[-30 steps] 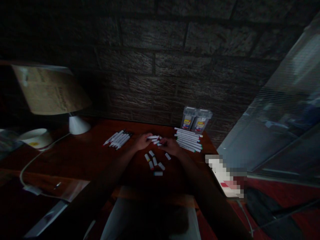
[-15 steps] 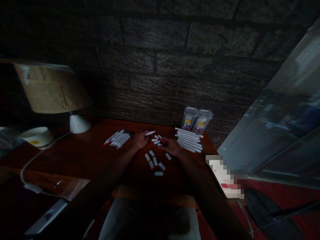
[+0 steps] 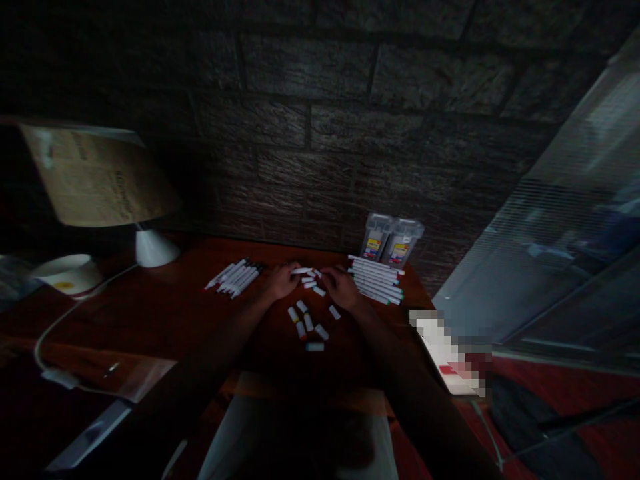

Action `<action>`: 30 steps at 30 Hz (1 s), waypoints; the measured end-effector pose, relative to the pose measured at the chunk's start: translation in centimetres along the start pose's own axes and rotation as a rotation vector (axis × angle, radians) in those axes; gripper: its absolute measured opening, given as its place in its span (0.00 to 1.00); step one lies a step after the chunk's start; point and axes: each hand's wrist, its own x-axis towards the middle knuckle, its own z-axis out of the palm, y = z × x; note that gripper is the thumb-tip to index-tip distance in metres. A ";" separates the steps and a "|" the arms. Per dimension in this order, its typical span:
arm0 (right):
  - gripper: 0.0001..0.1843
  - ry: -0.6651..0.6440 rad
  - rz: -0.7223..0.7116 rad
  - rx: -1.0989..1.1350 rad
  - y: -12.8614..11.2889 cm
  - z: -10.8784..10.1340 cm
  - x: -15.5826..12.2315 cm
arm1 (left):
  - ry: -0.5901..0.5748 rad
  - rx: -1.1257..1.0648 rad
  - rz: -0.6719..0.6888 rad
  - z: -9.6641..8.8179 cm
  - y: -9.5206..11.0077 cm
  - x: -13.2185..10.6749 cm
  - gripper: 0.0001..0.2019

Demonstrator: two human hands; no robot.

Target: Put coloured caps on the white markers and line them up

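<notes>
My left hand (image 3: 284,281) is closed around a white marker (image 3: 301,271), whose tip points right toward my other hand. My right hand (image 3: 342,287) pinches a small white marker cap (image 3: 319,273), close to the marker's tip but apart from it as far as I can see. Between and below the hands, several loose caps lie scattered, among them a cap with a red end (image 3: 301,331) and a pale cap (image 3: 315,347). Left of my hands lies a bundle of white markers (image 3: 239,278); a neat row of capped markers (image 3: 377,280) lies to the right.
Two clear plastic cases (image 3: 387,239) stand behind the right row, near the brick wall (image 3: 280,167). At the left are a lamp (image 3: 153,248) with its cord and a white bowl (image 3: 70,275). The wooden table (image 3: 165,307) ends at a front edge before my lap.
The right hand has risen from the cap pile and now holds a cap near the marker tip. The left hand still grips the marker. The view has shifted slightly.
</notes>
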 end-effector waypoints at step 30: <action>0.20 -0.176 0.173 -0.141 -0.9 0.0 0.0 | -0.047 -0.157 0.082 1.0 -1.1 0.4 0.10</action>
